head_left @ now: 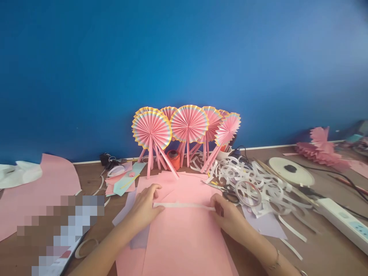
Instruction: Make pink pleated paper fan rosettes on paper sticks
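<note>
Large pink paper sheets [184,241] lie overlapping in front of me. A narrow white strip [184,206] runs straight across them between my two hands. My left hand [148,203] holds the strip's left end, thumb and fingers bent around it. At the strip's right end, my right hand [225,214] pinches it with curled fingers. Behind the sheets stand several round pleated pink paper fans [189,124] with yellow edges, on pink paper legs.
Curled white strips [258,180], scissors [230,196] and a tape roll [248,193] lie to the right, near a round white lid [291,171] and a power strip [345,222]. A tape ring [86,248] and paper scraps [123,178] are at left. A blue wall [184,50] rises behind.
</note>
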Motion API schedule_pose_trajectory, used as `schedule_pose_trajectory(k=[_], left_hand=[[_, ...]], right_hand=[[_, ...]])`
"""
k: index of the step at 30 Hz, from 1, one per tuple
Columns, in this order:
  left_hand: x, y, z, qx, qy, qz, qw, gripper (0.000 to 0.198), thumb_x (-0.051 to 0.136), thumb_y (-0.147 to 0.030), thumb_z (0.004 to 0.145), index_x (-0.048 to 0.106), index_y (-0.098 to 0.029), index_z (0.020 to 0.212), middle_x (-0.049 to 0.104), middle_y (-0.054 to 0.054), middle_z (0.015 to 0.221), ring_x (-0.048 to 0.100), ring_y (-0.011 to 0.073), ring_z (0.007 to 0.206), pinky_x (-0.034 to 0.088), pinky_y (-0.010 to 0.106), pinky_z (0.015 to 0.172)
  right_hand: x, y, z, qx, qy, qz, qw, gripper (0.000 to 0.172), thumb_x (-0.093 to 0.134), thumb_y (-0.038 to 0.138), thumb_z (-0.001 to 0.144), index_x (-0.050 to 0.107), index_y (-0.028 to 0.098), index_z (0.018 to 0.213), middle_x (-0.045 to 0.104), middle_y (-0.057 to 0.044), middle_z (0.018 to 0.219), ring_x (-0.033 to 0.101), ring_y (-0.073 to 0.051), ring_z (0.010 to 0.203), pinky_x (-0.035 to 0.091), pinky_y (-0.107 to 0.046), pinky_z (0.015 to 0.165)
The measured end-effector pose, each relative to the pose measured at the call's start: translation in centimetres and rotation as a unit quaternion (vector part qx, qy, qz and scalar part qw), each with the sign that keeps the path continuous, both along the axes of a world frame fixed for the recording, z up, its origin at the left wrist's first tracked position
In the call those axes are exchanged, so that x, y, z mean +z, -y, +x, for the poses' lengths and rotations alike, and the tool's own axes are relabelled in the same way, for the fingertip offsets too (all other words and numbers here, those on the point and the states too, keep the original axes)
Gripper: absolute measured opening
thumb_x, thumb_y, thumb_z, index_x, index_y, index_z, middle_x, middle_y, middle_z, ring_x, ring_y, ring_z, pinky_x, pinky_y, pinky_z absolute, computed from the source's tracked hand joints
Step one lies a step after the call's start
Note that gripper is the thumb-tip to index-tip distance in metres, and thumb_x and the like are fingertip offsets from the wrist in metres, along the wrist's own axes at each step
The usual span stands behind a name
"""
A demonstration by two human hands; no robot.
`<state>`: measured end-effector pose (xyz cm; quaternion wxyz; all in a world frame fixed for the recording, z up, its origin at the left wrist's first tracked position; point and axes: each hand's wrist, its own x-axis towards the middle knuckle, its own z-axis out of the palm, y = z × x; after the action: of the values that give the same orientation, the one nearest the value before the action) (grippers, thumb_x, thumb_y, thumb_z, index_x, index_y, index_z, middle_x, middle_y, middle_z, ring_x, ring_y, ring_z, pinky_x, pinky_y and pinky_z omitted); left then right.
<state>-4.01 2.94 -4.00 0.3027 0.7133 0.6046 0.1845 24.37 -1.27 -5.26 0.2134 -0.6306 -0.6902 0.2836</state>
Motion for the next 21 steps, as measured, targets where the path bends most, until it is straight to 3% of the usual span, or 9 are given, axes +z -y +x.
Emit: schedule_pose_trajectory(k=[2, 4, 7, 8, 10, 15, 16, 18, 21], left_hand=[[0.1, 0.0, 0.1, -0.025, 0.007, 0.045, 0.999, 0.048, 0.062, -0.021, 0.068, 0.052, -0.024, 0.116, 0.057, 0.007, 0.116, 0.050, 0.0273, 0.112, 0.039, 0.040, 0.092], [0.5, 0.0, 0.3, -0.073, 0.011, 0.086, 0.994, 0.045, 0.065, -0.020, 0.068, 0.057, -0.026, 0.112, 0.057, 0.006, 0.120, 0.046, 0.0274, 0.116, 0.035, 0.041, 0.096], [1.4, -0.1, 0.7, -0.121, -0.013, 0.093, 0.988, 0.016, 0.063, -0.025, 0.075, 0.067, -0.025, 0.091, 0.066, 0.004, 0.100, 0.054, 0.0257, 0.103, 0.035, 0.041, 0.092], [1.8, 0.0, 0.8, -0.126, -0.024, 0.088, 0.988, 0.008, 0.061, -0.027, 0.078, 0.068, -0.024, 0.082, 0.068, 0.003, 0.092, 0.056, 0.0248, 0.097, 0.035, 0.041, 0.091], [2.4, 0.1, 1.1, -0.123, -0.037, 0.081, 0.988, 0.014, 0.058, -0.028, 0.081, 0.068, -0.022, 0.073, 0.070, 0.003, 0.082, 0.058, 0.0235, 0.089, 0.034, 0.041, 0.089], [2.8, 0.5, 2.4, -0.121, -0.011, 0.088, 0.989, 0.018, 0.057, -0.029, 0.082, 0.073, -0.024, 0.074, 0.073, 0.003, 0.081, 0.059, 0.0228, 0.085, 0.033, 0.038, 0.086], [2.8, 0.5, 2.7, -0.124, 0.000, 0.092, 0.988, 0.020, 0.056, -0.030, 0.082, 0.074, -0.025, 0.074, 0.073, 0.003, 0.080, 0.059, 0.0226, 0.084, 0.033, 0.038, 0.086], [2.6, 0.3, 3.1, -0.130, 0.030, 0.103, 0.986, 0.023, 0.055, -0.032, 0.083, 0.075, -0.026, 0.073, 0.072, 0.003, 0.075, 0.058, 0.0219, 0.081, 0.034, 0.036, 0.084], [2.3, -0.2, 2.6, -0.132, 0.081, 0.096, 0.983, 0.027, 0.053, -0.036, 0.082, 0.074, -0.025, 0.068, 0.066, 0.002, 0.064, 0.056, 0.0200, 0.074, 0.036, 0.031, 0.077]], right_hand=[[-0.1, -0.1, 0.2, 0.005, -0.047, 0.038, 0.998, 0.010, 0.044, 0.014, 0.076, 0.045, 0.023, 0.081, 0.050, 0.003, 0.071, 0.047, -0.014, 0.063, 0.039, -0.026, 0.058], [-0.2, -0.2, 0.5, 0.003, -0.080, 0.084, 0.993, 0.018, 0.046, 0.018, 0.078, 0.048, 0.023, 0.095, 0.055, 0.000, 0.082, 0.052, -0.015, 0.071, 0.044, -0.028, 0.065], [-0.2, -0.3, 0.8, -0.004, -0.080, 0.122, 0.989, 0.027, 0.046, 0.022, 0.081, 0.049, 0.022, 0.107, 0.060, -0.003, 0.090, 0.057, -0.018, 0.078, 0.047, -0.032, 0.070], [0.0, -0.3, 0.8, -0.002, -0.066, 0.133, 0.989, 0.026, 0.045, 0.022, 0.082, 0.051, 0.022, 0.107, 0.061, -0.004, 0.091, 0.058, -0.019, 0.081, 0.048, -0.033, 0.072], [0.8, -0.4, 0.5, 0.015, -0.015, 0.173, 0.985, 0.027, 0.047, 0.021, 0.080, 0.055, 0.023, 0.106, 0.063, -0.006, 0.098, 0.059, -0.022, 0.091, 0.048, -0.037, 0.077], [3.8, -1.1, -2.8, 0.104, 0.122, 0.283, 0.946, 0.033, 0.065, 0.027, 0.077, 0.063, 0.026, 0.109, 0.060, -0.011, 0.119, 0.051, -0.031, 0.111, 0.039, -0.048, 0.089], [4.3, -1.4, -3.7, 0.131, 0.122, 0.285, 0.942, 0.032, 0.066, 0.027, 0.077, 0.064, 0.025, 0.109, 0.061, -0.011, 0.119, 0.051, -0.030, 0.111, 0.039, -0.047, 0.089], [4.9, -2.3, -5.4, 0.165, 0.108, 0.276, 0.941, 0.013, 0.065, 0.020, 0.079, 0.070, 0.025, 0.090, 0.066, -0.007, 0.110, 0.055, -0.027, 0.104, 0.039, -0.044, 0.089], [5.1, -3.6, -6.5, 0.186, 0.074, 0.245, 0.949, 0.016, 0.063, 0.012, 0.079, 0.068, 0.022, 0.068, 0.070, -0.003, 0.096, 0.060, -0.021, 0.092, 0.039, -0.040, 0.089]])
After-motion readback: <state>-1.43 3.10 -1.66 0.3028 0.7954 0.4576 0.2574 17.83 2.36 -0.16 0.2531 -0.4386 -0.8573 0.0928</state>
